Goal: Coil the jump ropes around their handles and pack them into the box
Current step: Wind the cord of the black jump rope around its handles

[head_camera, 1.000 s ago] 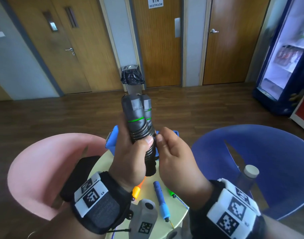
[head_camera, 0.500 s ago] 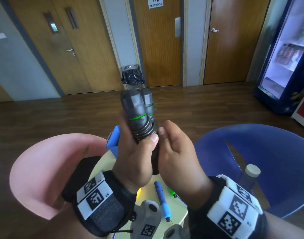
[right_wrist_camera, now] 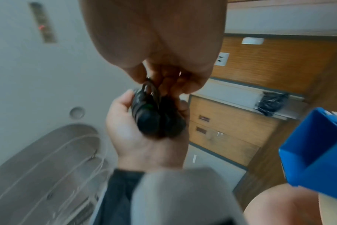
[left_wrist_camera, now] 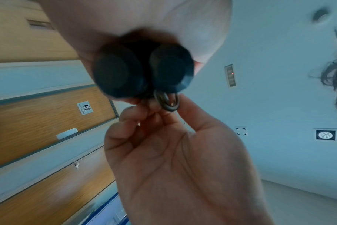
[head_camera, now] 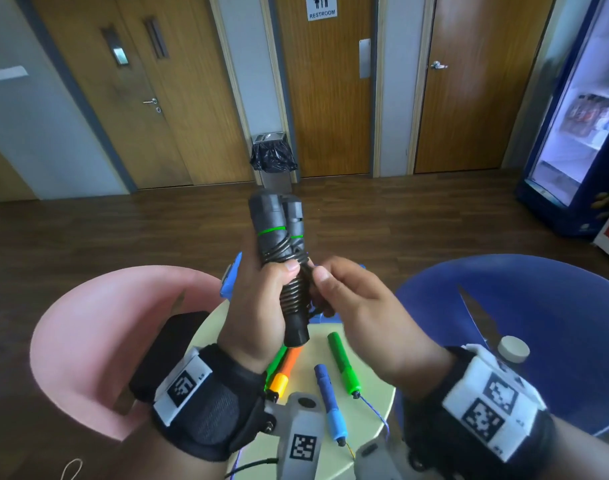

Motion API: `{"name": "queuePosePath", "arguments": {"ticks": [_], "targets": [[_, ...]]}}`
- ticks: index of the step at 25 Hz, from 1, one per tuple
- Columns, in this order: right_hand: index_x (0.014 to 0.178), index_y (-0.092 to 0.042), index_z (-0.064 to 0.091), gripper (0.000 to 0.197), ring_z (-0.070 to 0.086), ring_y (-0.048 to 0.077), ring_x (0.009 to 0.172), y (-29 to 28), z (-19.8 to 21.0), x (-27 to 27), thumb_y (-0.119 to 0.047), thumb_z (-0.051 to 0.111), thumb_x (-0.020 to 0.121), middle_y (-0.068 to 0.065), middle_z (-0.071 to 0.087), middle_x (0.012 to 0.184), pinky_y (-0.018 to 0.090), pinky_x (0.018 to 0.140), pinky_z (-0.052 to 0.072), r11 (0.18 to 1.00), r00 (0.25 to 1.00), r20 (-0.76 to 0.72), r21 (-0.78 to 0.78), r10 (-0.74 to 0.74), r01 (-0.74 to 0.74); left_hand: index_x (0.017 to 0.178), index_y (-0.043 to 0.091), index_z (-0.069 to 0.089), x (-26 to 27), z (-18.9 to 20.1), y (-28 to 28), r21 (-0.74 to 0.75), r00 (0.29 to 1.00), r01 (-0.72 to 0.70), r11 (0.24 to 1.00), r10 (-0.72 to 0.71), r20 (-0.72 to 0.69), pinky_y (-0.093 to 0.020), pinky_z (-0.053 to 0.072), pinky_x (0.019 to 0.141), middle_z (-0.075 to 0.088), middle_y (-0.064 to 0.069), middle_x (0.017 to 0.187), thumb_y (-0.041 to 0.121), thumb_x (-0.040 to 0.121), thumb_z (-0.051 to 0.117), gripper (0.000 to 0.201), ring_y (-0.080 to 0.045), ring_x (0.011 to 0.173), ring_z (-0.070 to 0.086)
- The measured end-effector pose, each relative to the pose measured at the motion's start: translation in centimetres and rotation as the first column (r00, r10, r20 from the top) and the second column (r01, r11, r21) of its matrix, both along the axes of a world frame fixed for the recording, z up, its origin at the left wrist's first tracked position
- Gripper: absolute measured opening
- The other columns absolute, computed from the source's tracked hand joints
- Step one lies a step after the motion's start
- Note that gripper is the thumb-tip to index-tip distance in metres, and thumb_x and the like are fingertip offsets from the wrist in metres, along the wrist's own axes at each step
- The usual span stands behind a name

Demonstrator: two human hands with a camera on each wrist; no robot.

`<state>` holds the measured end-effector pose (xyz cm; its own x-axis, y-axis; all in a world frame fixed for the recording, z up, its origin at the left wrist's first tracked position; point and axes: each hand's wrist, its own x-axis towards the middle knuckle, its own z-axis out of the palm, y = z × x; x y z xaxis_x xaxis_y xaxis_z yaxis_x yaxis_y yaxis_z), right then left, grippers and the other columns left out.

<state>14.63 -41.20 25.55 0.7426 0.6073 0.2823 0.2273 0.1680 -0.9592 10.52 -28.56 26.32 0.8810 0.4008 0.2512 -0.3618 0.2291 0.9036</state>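
Two black jump-rope handles with green rings (head_camera: pixel 277 223) stand upright side by side above the table, dark rope coiled (head_camera: pixel 292 292) round their lower half. My left hand (head_camera: pixel 261 299) grips the pair, thumb across the coil. My right hand (head_camera: pixel 318 289) pinches the rope just right of the handles. In the left wrist view the round handle ends (left_wrist_camera: pixel 142 71) face the camera and the right hand's fingers (left_wrist_camera: pixel 144 115) hold a small rope loop (left_wrist_camera: pixel 168 102). The open blue box (right_wrist_camera: pixel 314 152) stands behind the hands, mostly hidden in the head view (head_camera: pixel 232 275).
On the small round table (head_camera: pixel 375 386) lie a green handle (head_camera: pixel 343 362), an orange handle (head_camera: pixel 285 368) and a blue handle (head_camera: pixel 329 396) with thin cords. A pink chair (head_camera: pixel 88 323) stands left, a blue chair (head_camera: pixel 538 323) right. A bottle cap (head_camera: pixel 512 349) shows by my right wrist.
My right hand has drawn a little to the right, away from the handles, still pinching the rope, so the coil under my left thumb now shows. The handles stay upright in my left hand.
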Motion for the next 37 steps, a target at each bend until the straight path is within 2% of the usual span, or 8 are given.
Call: {"name": "queuePosePath", "arguments": {"ticks": [2, 4, 8, 10, 27, 32, 34, 37], "targets": [[0.074, -0.02, 0.062, 0.025, 0.049, 0.011, 0.075, -0.4, -0.4, 0.5, -0.03, 0.052, 0.095, -0.002, 0.057, 0.077, 0.027, 0.071, 0.037, 0.987, 0.971, -0.187, 0.087, 0.151, -0.137, 0.111, -0.018, 0.041, 0.1, 0.0, 0.3, -0.016, 1.0, 0.016, 1.0, -0.016, -0.019, -0.034, 0.045, 0.056, 0.048, -0.02, 0.074, 0.031, 0.063, 0.057, 0.071, -0.03, 0.061, 0.049], [0.077, -0.013, 0.062, 0.028, 0.049, 0.009, 0.073, -0.6, -0.3, 0.4, -0.031, 0.051, 0.096, 0.001, 0.057, 0.078, 0.024, 0.069, 0.038, 0.985, 0.972, -0.161, 0.024, 0.174, -0.172, 0.107, -0.018, 0.043, 0.0, -0.1, 0.4, -0.039, 1.0, 0.025, 0.999, -0.026, -0.015, -0.035, 0.044, 0.056, 0.048, -0.019, 0.072, 0.032, 0.063, 0.057, 0.069, -0.031, 0.061, 0.049], [0.077, -0.006, 0.051, 0.034, 0.045, 0.013, 0.068, -0.4, 0.5, -0.6, -0.024, 0.044, 0.104, 0.003, 0.054, 0.07, 0.019, 0.065, 0.037, 0.945, 0.915, 0.403, -0.289, -0.026, 0.154, 0.104, -0.006, 0.052, -0.6, -0.5, -0.6, -0.071, 0.997, -0.059, 0.996, 0.056, -0.047, -0.031, 0.051, 0.053, 0.056, -0.016, 0.078, 0.022, 0.066, 0.056, 0.046, -0.025, 0.066, 0.058], [0.072, -0.014, 0.045, 0.033, 0.044, 0.01, 0.068, -0.1, 0.8, -1.1, -0.023, 0.042, 0.103, -0.005, 0.048, 0.065, 0.016, 0.063, 0.036, 0.923, 0.866, 0.493, -0.292, -0.079, 0.25, 0.105, -0.002, 0.053, -0.7, -0.7, -1.1, -0.081, 0.996, -0.068, 0.994, 0.062, -0.069, -0.031, 0.048, 0.052, 0.055, -0.013, 0.076, 0.023, 0.066, 0.055, 0.046, -0.026, 0.068, 0.055], [0.077, -0.009, 0.055, 0.029, 0.055, 0.021, 0.068, 2.3, 2.1, -0.8, -0.02, 0.045, 0.101, 0.002, 0.058, 0.067, 0.037, 0.063, 0.044, 0.93, 0.936, 0.325, -0.285, -0.132, 0.23, 0.118, 0.001, 0.044, -0.4, -0.8, -0.9, -0.003, 0.988, -0.154, 0.988, 0.154, 0.032, -0.029, 0.055, 0.065, 0.058, -0.008, 0.083, 0.011, 0.073, 0.043, 0.045, -0.018, 0.076, 0.063], [0.071, -0.014, 0.046, 0.034, 0.046, 0.011, 0.06, 1.6, 1.0, 0.1, -0.026, 0.044, 0.103, -0.004, 0.051, 0.064, 0.022, 0.058, 0.037, 0.876, 0.942, 0.335, -0.45, -0.014, 0.173, 0.116, 0.004, 0.048, -0.6, -2.3, -0.5, -0.073, 0.991, -0.11, 0.991, 0.103, -0.091, -0.032, 0.053, 0.063, 0.054, -0.015, 0.094, 0.016, 0.074, 0.047, 0.043, -0.025, 0.083, 0.059], [0.074, -0.009, 0.051, 0.035, 0.045, 0.012, 0.06, 1.0, 0.1, 0.6, -0.029, 0.048, 0.102, 0.002, 0.055, 0.067, 0.027, 0.059, 0.038, 0.865, 0.973, 0.229, -0.492, 0.021, 0.097, 0.116, 0.006, 0.048, -0.9, -3.2, -0.4, -0.064, 0.988, -0.106, 0.992, 0.098, -0.12, -0.034, 0.053, 0.059, 0.054, -0.017, 0.095, 0.017, 0.075, 0.049, 0.042, -0.029, 0.082, 0.057], [0.074, -0.008, 0.059, 0.029, 0.051, 0.011, 0.063, 0.4, -1.2, 1.3, -0.024, 0.058, 0.098, 0.004, 0.06, 0.069, 0.028, 0.061, 0.038, 0.96, 0.989, -0.144, -0.278, -0.021, -0.02, 0.11, 0.007, 0.05, -0.8, -3.5, -0.1, 0.016, 0.989, -0.117, 0.993, 0.118, -0.086, -0.04, 0.052, 0.061, 0.054, -0.016, 0.088, 0.024, 0.068, 0.058, 0.046, -0.03, 0.074, 0.055]]}}
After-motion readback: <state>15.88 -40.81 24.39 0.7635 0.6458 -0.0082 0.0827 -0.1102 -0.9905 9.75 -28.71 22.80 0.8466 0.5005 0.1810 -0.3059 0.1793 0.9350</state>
